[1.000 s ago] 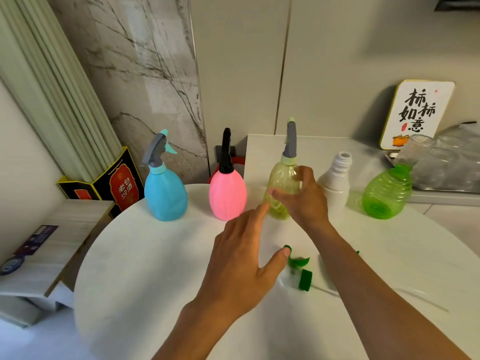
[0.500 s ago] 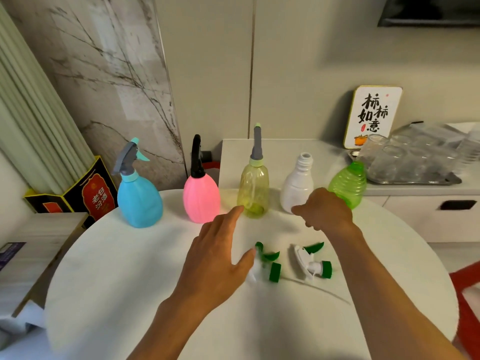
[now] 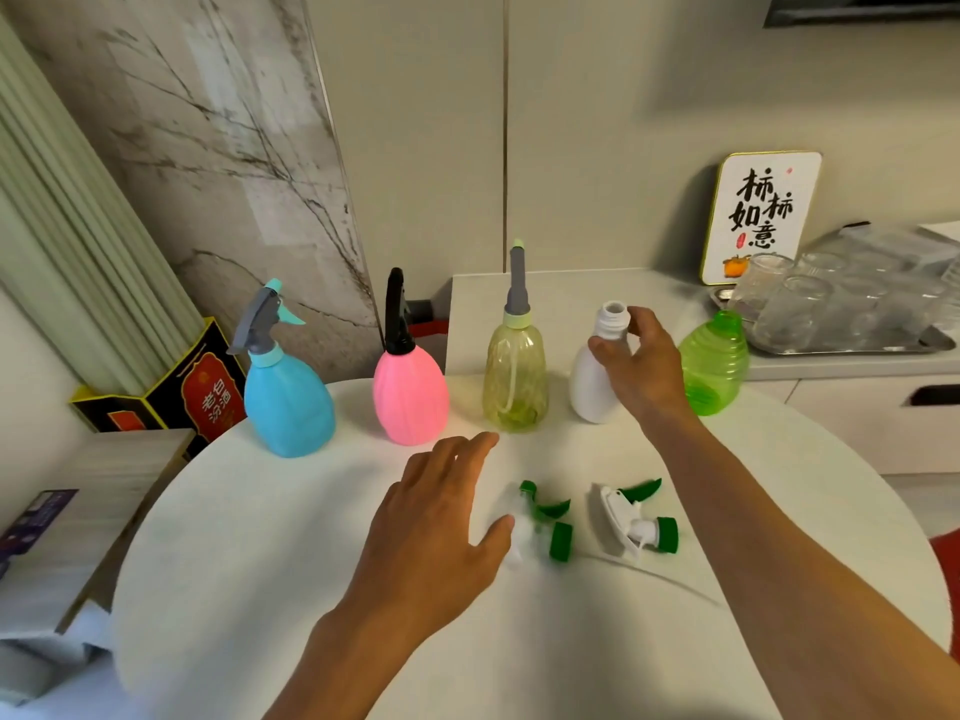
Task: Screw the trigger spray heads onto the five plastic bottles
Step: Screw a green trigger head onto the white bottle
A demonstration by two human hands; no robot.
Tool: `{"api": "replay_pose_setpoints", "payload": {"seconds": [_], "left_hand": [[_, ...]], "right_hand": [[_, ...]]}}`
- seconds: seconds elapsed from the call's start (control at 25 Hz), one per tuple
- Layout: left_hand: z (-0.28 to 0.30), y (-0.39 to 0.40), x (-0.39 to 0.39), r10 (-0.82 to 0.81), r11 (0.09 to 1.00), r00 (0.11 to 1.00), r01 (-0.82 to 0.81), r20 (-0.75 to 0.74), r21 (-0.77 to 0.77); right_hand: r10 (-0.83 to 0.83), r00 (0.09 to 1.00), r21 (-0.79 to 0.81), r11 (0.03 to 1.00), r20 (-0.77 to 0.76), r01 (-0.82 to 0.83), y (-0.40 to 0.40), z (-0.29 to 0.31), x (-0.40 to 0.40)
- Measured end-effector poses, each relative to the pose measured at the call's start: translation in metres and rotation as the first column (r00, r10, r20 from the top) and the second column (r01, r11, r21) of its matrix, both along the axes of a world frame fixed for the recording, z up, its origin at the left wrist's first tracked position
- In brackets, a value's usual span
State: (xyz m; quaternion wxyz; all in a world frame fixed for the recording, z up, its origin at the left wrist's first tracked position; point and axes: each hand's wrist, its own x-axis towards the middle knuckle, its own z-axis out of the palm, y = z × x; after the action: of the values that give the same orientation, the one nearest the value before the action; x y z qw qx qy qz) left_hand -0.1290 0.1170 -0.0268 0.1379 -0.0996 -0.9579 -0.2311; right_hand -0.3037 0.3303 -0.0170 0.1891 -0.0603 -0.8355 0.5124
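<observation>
Nearest the camera, two bare forearms reach out over a round white counter with a smooth matte top. The left hand hovers low with its fingers spread and relaxed, gripping nothing, its thumb just beside the first of two loose spray heads.

Both heads lie on their sides near the middle of the counter. The left spray head is partly blurred; its white body, green trigger and ribbed green screw collar can be made out. The right spray head is the same kind, white plastic with a curved green trigger and ribbed green collar, and a thin clear dip tube trails from it across the surface.

Farther back, five plastic bottles stand upright in a row. Three already carry heads: a glossy blue bottle with a grey trigger head, a pink bottle with a black one, and a translucent yellow bottle with a grey one. Two have none: an opaque white bottle with a bare threaded neck, and a ribbed translucent green bottle.

The right hand curls around the white bottle's upper part, thumb on its shoulder and fingertips at the neck.

Behind, a metal tray of clear glasses sits beside a sign.
</observation>
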Motion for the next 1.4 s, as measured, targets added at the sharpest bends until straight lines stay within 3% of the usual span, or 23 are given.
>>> {"api": "replay_pose_setpoints", "payload": {"seconds": [0.16, 0.24, 0.32, 0.44, 0.64, 0.68, 0.72, 0.76, 0.8, 0.84, 0.88, 1.0, 1.08, 1.12, 1.16, 1.2, 1.24, 1.28, 1.32, 1.36, 1.4], "left_hand": [[0.006, -0.003, 0.003, 0.001, 1.000, 0.997, -0.002, -0.072, -0.012], [0.008, -0.003, 0.003, -0.001, 0.999, 0.997, 0.004, -0.076, 0.036], [0.013, 0.001, 0.005, -0.033, 0.975, 0.999, 0.033, -0.002, 0.220], [0.023, 0.005, 0.011, -0.129, 0.860, 0.991, 0.091, 0.042, 0.503], [0.025, 0.000, 0.028, -0.063, 0.855, 0.996, 0.087, -0.065, 0.511], [0.026, -0.003, 0.029, -0.053, 0.858, 0.997, 0.077, -0.061, 0.507], [0.026, -0.006, 0.028, -0.043, 0.862, 0.998, 0.061, -0.048, 0.503], [0.027, -0.010, 0.028, -0.033, 0.870, 0.999, 0.044, -0.031, 0.491], [0.026, -0.012, 0.027, -0.029, 0.883, 0.999, 0.035, -0.019, 0.469], [0.024, -0.013, 0.027, -0.032, 0.897, 0.999, 0.035, -0.013, 0.440], [0.023, -0.013, 0.027, -0.042, 0.913, 0.999, 0.045, -0.016, 0.406], [0.018, -0.005, 0.031, -0.088, 0.953, 0.993, 0.106, -0.074, 0.285], [0.017, -0.005, 0.031, -0.098, 0.974, 0.988, 0.119, -0.118, 0.190], [0.017, -0.008, 0.030, -0.095, 0.983, 0.987, 0.114, -0.128, 0.144], [0.017, -0.014, 0.028, -0.085, 0.990, 0.987, 0.099, -0.133, 0.104], [0.018, -0.021, 0.026, -0.063, 0.995, 0.990, 0.072, -0.129, 0.071], [0.019, -0.028, 0.024, -0.030, 0.998, 0.994, 0.035, -0.108, 0.046], [0.019, -0.036, 0.022, 0.007, 1.000, 0.998, -0.005, -0.069, 0.023], [0.018, -0.043, 0.021, 0.043, 0.999, 0.999, -0.043, -0.026, -0.005], [0.017, -0.048, 0.021, 0.072, 0.997, 0.997, -0.072, 0.007, -0.036], [0.014, -0.052, 0.020, 0.097, 0.994, 0.995, -0.095, 0.029, -0.062]], "right_hand": [[-0.070, 0.997, -0.104, 0.992, -0.026, 0.067, 0.010, 0.018, 0.014], [-0.039, 0.996, -0.187, 0.982, -0.086, 0.022, 0.007, 0.042, 0.036], [0.112, 0.990, -0.275, 0.952, -0.088, -0.133, -0.003, 0.066, 0.072], [0.401, 0.914, -0.427, 0.818, -0.058, -0.386, -0.038, 0.066, 0.137], [0.664, 0.742, -0.613, 0.551, -0.091, -0.567, -0.041, 0.043, 0.180], [0.668, 0.744, -0.584, 0.593, -0.028, -0.554, -0.033, 0.040, 0.178], [0.616, 0.782, -0.445, 0.728, 0.091, -0.521, -0.026, 0.035, 0.175], [0.497, 0.835, -0.162, 0.867, 0.237, -0.470, -0.022, 0.024, 0.170], [0.355, 0.873, 0.185, 0.884, 0.335, -0.431, -0.020, 0.010, 0.167], [0.254, 0.899, 0.474, 0.780, 0.357, -0.408, -0.022, -0.003, 0.165], [0.209, 0.913, 0.641, 0.656, 0.351, -0.397, -0.025, -0.017, 0.164], [0.164, 0.938, 0.836, 0.426, 0.306, -0.347, -0.042, -0.040, 0.166], [0.115, 0.960, 0.875, 0.394, 0.256, -0.280, -0.047, -0.040, 0.164], [0.105, 0.971, 0.867, 0.437, 0.214, -0.238, -0.045, -0.038, 0.162], [0.101, 0.980, 0.823, 0.532, 0.169, -0.197, -0.041, -0.033, 0.159], [0.105, 0.986, 0.682, 0.713, 0.127, -0.164, -0.035, -0.023, 0.155], [0.125, 0.986, 0.384, 0.910, 0.109, -0.158, -0.027, -0.009, 0.149], [0.170, 0.981, -0.028, 0.985, 0.089, -0.168, -0.017, 0.006, 0.144], [0.222, 0.974, -0.390, 0.901, 0.043, -0.189, -0.005, 0.021, 0.142], [0.255, 0.967, -0.610, 0.766, -0.002, -0.203, 0.006, 0.031, 0.141], [0.269, 0.963, -0.728, 0.654, -0.032, -0.207, 0.015, 0.038, 0.140]]}}
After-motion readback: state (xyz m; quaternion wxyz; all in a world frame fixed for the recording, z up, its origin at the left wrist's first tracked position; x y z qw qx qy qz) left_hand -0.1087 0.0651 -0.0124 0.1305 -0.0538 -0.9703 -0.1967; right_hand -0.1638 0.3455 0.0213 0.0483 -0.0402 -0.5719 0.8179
